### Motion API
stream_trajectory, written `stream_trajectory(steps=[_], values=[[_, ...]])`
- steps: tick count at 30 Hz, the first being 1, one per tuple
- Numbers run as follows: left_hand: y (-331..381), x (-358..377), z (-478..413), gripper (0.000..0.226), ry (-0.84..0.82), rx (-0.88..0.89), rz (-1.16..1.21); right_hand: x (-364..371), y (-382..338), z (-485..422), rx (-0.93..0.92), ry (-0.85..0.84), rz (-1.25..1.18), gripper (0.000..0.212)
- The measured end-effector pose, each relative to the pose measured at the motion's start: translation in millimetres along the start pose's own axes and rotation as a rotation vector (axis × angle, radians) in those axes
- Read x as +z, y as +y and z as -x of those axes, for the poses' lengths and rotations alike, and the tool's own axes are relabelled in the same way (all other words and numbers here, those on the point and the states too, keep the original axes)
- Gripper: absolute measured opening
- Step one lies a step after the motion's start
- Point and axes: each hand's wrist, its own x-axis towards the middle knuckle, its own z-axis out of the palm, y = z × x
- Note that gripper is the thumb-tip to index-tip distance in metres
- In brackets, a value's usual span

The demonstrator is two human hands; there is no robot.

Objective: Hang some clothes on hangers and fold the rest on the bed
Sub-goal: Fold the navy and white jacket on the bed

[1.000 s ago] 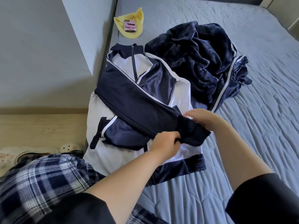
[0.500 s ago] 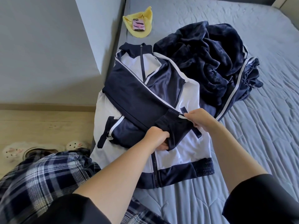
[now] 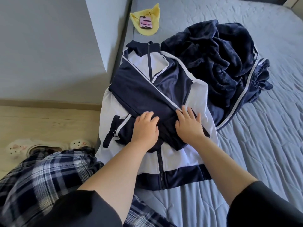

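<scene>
A navy and white zip jacket lies face up at the left edge of the grey bed, collar pointing away from me. Both navy sleeves are folded across its chest, one over the other. My left hand lies flat on the folded sleeve near the jacket's middle, fingers straight. My right hand presses flat beside it, fingers spread over the sleeve's cuff end and the white panel. A heap of dark navy clothes with white stripes lies crumpled just right of the jacket.
A yellow cloth with a pink phone on it lies near the bed's far left edge. A grey wall panel stands left of the bed, above a light wooden floor. My plaid trousers and white slippers show at lower left.
Both hands held the sleeve's cuff end up, folded it back toward the jacket's middle, let go, and now press flat on it. The view has shifted slightly.
</scene>
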Motion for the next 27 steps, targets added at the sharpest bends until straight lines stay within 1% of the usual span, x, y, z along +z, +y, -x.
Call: stream_trajectory(steps=[1, 2, 3, 4, 6, 7, 9, 10, 11, 13, 14, 15, 16, 19, 20, 22, 23, 24, 25, 26, 27], values=[[-3.7, 1.0, 0.9, 0.048, 0.039, -0.045, -0.057, -1.8, -7.6, -2.9, -0.015, 0.096, -0.025, 0.054], [-8.2, 2.4, 2.3, 0.052, 0.059, -0.102, -0.099, -1.3, -13.7, -5.5, -0.043, 0.147, -0.029, 0.056], [-13.8, 4.7, 5.0, 0.055, 0.049, -0.156, -0.129, 2.0, -17.0, -6.4, -0.077, 0.138, -0.008, 0.057], [-20.1, 7.3, 8.6, 0.058, 0.013, -0.202, -0.151, 9.8, -16.8, -5.1, -0.094, 0.086, 0.014, 0.057], [-30.8, 10.5, 15.6, 0.062, -0.071, -0.298, -0.16, 27.4, -9.7, -1.0, -0.056, -0.043, 0.022, 0.057], [-34.6, 9.0, 17.2, 0.065, -0.083, -0.338, -0.145, 33.2, -5.1, -1.2, -0.034, -0.054, 0.01, 0.058], [-39.0, 1.2, 16.6, 0.067, -0.046, -0.382, -0.05, 38.4, -2.0, -3.0, -0.022, -0.042, -0.009, 0.058], [-40.7, -4.1, 14.6, 0.064, -0.004, -0.396, 0.019, 39.1, -2.9, -4.1, -0.021, -0.036, -0.017, 0.058], [-44.5, -9.8, 11.6, 0.058, 0.037, -0.428, 0.104, 40.0, -3.9, -5.1, -0.017, -0.035, -0.023, 0.058], [-56.0, -26.7, 7.2, 0.041, 0.063, -0.574, 0.319, 41.4, -5.0, -4.9, -0.007, -0.036, -0.022, 0.058], [-63.0, -34.8, 5.8, 0.032, 0.025, -0.645, 0.41, 41.0, -5.1, -4.5, -0.003, -0.044, -0.021, 0.058], [-69.5, -41.4, 6.2, 0.031, -0.036, -0.686, 0.475, 40.4, -4.8, -4.6, 0.001, -0.054, -0.023, 0.058], [-75.0, -46.6, 6.7, 0.039, -0.104, -0.707, 0.527, 39.5, -4.5, -5.3, 0.003, -0.064, -0.024, 0.058], [-81.8, -59.9, 10.7, 0.078, -0.236, -0.738, 0.591, 36.6, -7.1, -8.0, 0.004, -0.101, -0.006, 0.058], [-81.2, -64.0, 12.7, 0.088, -0.273, -0.74, 0.576, 35.7, -7.6, -9.1, 0.004, -0.108, 0.003, 0.058], [-76.3, -70.3, 17.5, 0.096, -0.383, -0.753, 0.475, 33.1, -8.7, -10.6, 0.009, -0.127, 0.02, 0.059], [-72.7, -73.1, 19.8, 0.098, -0.459, -0.771, 0.437, 32.5, -9.1, -11.2, 0.011, -0.134, 0.029, 0.059], [-69.8, -73.4, 22.3, 0.097, -0.536, -0.799, 0.454, 32.5, -9.5, -11.9, 0.013, -0.14, 0.039, 0.059], [-67.1, -72.2, 24.7, 0.092, -0.589, -0.83, 0.52, 32.3, -10.2, -12.4, 0.016, -0.146, 0.048, 0.059], [-64.3, -70.3, 26.6, 0.085, -0.601, -0.855, 0.616, 31.3, -11.4, -12.8, 0.019, -0.152, 0.055, 0.06], [-62.9, -67.1, 27.3, 0.073, -0.571, -0.859, 0.697, 30.0, -12.6, -13.4, 0.023, -0.159, 0.057, 0.06]])
